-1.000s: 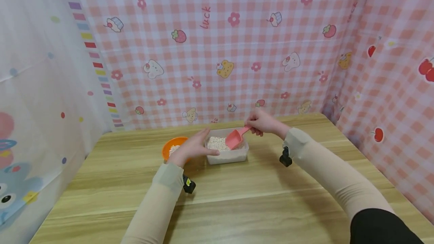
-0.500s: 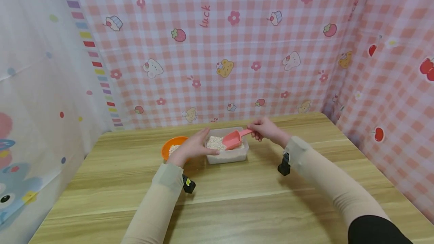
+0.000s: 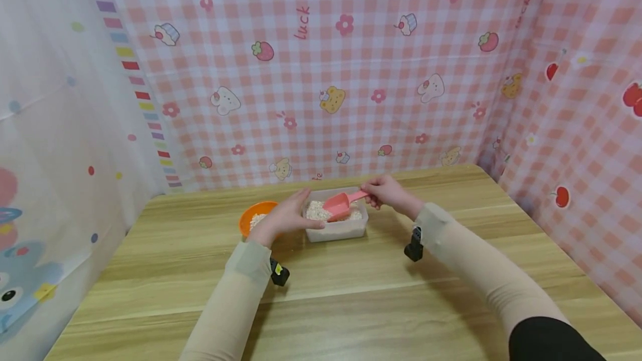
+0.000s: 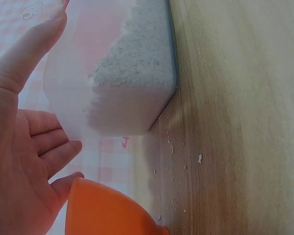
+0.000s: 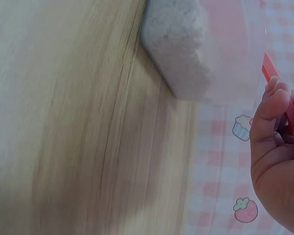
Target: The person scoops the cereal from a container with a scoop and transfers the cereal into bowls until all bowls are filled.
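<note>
A translucent plastic container with pale oat-like flakes stands near the table's back. My left hand holds its left end, thumb along the near rim and fingers at the far-left corner. My right hand pinches the handle of a pink scoop, whose bowl lies tilted in the flakes. In the right wrist view the thumb and curled fingers close on the handle. An orange bowl with some flakes stands just left of the container, partly behind my left hand; in the left wrist view a fingertip meets the bowl's rim.
The wooden table extends toward me and to both sides. Stray flakes lie on it by the container. A pink checked cloth hangs right behind the table, with more cloth at both sides.
The right hand has come down and toward me, then slightly left, with the scoop. The scoop's bowl has shifted left and lies flatter in the flakes. My left hand has stayed put.
</note>
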`<state>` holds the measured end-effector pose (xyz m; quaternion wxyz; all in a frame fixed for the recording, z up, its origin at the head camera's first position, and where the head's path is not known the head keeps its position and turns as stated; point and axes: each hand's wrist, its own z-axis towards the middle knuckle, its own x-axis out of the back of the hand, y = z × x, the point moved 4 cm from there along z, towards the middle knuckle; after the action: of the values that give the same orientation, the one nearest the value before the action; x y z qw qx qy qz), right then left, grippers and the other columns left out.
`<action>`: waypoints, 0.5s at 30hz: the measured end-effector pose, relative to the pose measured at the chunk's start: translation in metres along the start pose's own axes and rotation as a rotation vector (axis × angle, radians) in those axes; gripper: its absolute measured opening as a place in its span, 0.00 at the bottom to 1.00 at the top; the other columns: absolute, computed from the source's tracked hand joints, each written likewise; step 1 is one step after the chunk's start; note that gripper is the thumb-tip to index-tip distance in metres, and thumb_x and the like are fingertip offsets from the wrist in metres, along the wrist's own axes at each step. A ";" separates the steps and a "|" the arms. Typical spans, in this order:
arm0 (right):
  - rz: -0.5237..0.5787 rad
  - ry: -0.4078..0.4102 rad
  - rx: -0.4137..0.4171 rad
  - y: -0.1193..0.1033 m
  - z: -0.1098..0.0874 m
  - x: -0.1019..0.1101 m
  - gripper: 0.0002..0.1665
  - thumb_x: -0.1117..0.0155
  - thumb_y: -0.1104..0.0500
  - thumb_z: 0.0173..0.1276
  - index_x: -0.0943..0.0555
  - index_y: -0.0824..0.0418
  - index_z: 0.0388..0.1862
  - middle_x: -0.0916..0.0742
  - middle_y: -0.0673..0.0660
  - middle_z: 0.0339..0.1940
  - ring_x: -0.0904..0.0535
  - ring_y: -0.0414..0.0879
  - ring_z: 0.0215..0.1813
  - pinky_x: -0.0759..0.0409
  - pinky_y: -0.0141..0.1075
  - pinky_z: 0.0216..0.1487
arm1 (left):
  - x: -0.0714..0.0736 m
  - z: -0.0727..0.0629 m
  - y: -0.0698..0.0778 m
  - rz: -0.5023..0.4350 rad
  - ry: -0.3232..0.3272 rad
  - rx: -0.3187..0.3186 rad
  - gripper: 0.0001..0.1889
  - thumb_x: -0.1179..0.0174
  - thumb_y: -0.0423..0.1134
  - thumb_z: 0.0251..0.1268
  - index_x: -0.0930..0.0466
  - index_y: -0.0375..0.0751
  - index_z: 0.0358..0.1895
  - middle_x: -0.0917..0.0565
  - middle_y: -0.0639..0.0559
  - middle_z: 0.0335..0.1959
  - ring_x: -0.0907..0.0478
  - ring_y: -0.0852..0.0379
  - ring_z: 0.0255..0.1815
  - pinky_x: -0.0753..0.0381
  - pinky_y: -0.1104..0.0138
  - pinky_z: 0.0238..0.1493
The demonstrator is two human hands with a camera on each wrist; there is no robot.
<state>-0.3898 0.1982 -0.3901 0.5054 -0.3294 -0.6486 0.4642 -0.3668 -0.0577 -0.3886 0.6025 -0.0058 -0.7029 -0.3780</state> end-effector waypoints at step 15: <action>-0.011 0.004 0.014 -0.011 0.013 -0.017 0.17 0.51 0.60 0.78 0.21 0.74 0.46 0.20 0.53 0.20 0.27 0.39 0.21 0.25 0.29 0.23 | -0.001 0.001 -0.001 -0.008 0.000 -0.009 0.56 0.32 0.60 0.53 0.53 0.38 0.77 0.49 0.43 0.77 0.51 0.46 0.76 0.46 0.52 0.72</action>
<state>-0.3970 0.1761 -0.3868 0.5115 -0.3232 -0.6460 0.4653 -0.3681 -0.0578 -0.3901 0.6008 -0.0056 -0.7014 -0.3836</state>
